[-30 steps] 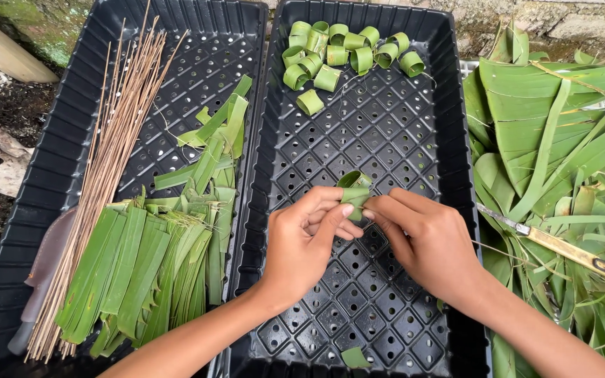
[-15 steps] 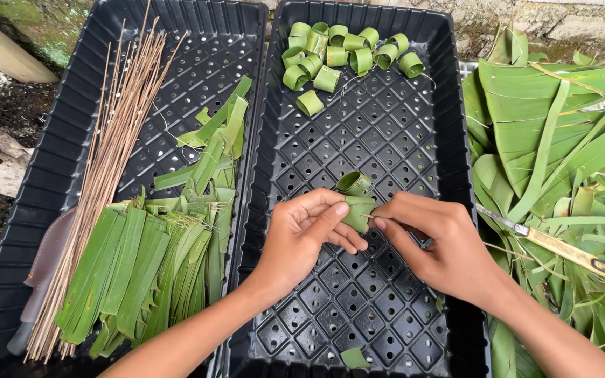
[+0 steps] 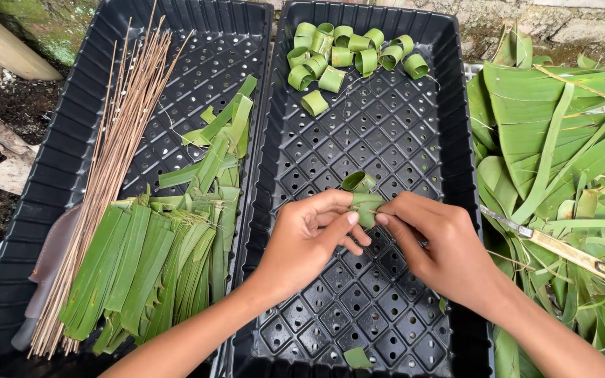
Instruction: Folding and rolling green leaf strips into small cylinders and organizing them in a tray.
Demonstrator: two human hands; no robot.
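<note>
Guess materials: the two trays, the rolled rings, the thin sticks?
Black trays: look like moulded plastic, slightly glossy, with a regular grid of holes. Green rings: strips of fresh leaf, matte and fibrous, like the one curled between both hands. Thin sticks: dry tan plant ribs or splints, probably.

No packages, labels, signs or screens show anywhere in this view.

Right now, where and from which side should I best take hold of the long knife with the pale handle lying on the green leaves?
Probably by the pale handle end of the long knife, coming from above on the right; its thin blade points toward the right hand.
</note>
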